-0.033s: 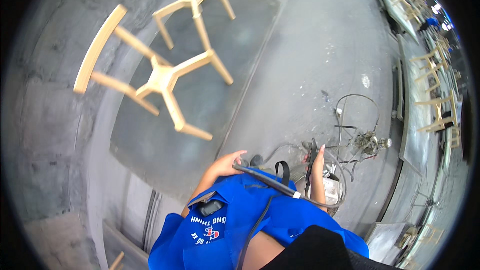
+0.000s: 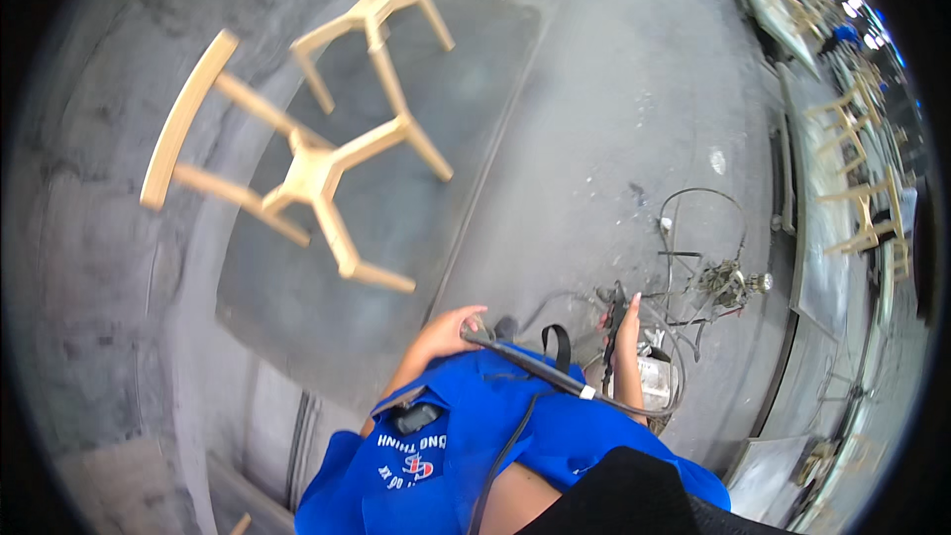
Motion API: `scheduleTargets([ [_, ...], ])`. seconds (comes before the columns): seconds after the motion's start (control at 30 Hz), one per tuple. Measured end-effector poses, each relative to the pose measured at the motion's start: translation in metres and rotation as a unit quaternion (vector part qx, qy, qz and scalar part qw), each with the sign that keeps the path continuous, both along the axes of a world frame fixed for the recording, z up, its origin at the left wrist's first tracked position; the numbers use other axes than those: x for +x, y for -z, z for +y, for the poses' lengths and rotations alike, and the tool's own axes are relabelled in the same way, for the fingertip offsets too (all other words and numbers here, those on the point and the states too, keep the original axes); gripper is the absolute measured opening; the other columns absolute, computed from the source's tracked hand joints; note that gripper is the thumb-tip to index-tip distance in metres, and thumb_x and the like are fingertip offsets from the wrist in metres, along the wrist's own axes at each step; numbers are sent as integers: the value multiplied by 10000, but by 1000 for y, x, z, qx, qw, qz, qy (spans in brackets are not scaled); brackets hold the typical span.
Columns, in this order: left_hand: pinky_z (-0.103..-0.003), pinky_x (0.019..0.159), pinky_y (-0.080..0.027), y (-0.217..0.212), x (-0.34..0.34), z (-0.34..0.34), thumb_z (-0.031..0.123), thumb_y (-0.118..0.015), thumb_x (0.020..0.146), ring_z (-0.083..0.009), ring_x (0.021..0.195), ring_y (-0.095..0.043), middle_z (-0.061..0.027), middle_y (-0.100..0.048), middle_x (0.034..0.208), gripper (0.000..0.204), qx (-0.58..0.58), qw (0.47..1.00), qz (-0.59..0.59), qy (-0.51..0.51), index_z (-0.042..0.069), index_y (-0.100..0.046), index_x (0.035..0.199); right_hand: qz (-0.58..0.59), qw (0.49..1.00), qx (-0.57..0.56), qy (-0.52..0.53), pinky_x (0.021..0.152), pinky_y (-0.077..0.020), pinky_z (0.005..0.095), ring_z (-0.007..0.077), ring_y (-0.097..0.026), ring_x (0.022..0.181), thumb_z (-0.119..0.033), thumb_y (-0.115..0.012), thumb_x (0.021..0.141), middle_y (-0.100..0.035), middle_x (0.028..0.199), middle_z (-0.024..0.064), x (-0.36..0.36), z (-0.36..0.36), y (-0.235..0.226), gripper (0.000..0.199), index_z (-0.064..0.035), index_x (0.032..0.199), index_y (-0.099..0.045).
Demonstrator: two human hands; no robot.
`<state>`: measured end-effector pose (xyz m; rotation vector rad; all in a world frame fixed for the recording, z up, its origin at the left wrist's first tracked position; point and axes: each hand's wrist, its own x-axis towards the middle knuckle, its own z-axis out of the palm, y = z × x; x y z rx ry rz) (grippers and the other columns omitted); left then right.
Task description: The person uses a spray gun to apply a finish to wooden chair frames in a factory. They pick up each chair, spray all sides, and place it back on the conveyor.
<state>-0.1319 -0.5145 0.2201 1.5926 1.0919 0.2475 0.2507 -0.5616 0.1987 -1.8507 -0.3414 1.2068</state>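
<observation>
My left hand closes around the end of a dark hose that crosses in front of my blue shirt. A white band marks the hose further along, where it loops out to the right. In my right hand sits a dark, narrow tool, which looks like a spray gun, held upright; its details are too small to make out. Beyond my left hand stands a pale wooden chair frame with a curved backrest. Another chair frame is behind it. Neither hand touches the chairs.
A dirty pump-like machine with looping hoses stands on the floor to the right. A whitish container is close by my right forearm. Dark sheeting lies under the chairs. More chair frames line the far right, past a long panel.
The whole view has shifted a little, so the chairs appear slightly lower and further left. Both hands keep their hold on the hose and the tool.
</observation>
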Motion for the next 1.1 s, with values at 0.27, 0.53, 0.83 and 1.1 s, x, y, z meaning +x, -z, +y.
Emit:
scheduleTargets([
  [0.27, -290, 773, -510, -30, 78, 120, 181, -893, 723, -126, 817, -621, -16, -683, 912, 586, 56, 997, -54, 4, 102, -682, 1263, 87, 996, 24, -15, 401, -359, 253, 161, -649, 573, -840, -216, 922, -650, 687, 52, 37, 65, -7, 868, -83, 932, -640],
  [0.53, -219, 784, -511, 4, 120, 325, 66, -778, 883, -84, 802, -640, -23, -678, 863, 412, -27, 930, -291, -221, -27, -616, 1249, 76, 997, 3, 9, 426, -376, 259, 167, -686, 626, -867, -180, 901, -666, 728, 50, 102, 224, -31, 903, -90, 973, -634],
  [0.83, -294, 845, -525, -53, 208, 584, 116, -768, 880, -131, 915, -651, -51, -689, 976, 417, 54, 975, -193, -92, 23, -638, 1266, 10, 994, 95, 62, 415, -389, 252, 153, -680, 627, -808, -211, 948, -665, 737, 51, 170, 414, -54, 862, -79, 1029, -664],
  [1.1, -314, 919, -479, -109, 211, 779, 155, -720, 922, -164, 1016, -627, -65, -695, 1081, 308, 284, 906, -109, -294, 49, -687, 1209, 39, 995, 66, 67, 415, -371, 249, 153, -675, 601, -805, -214, 951, -658, 711, 47, 224, 552, -44, 851, -78, 982, -655],
])
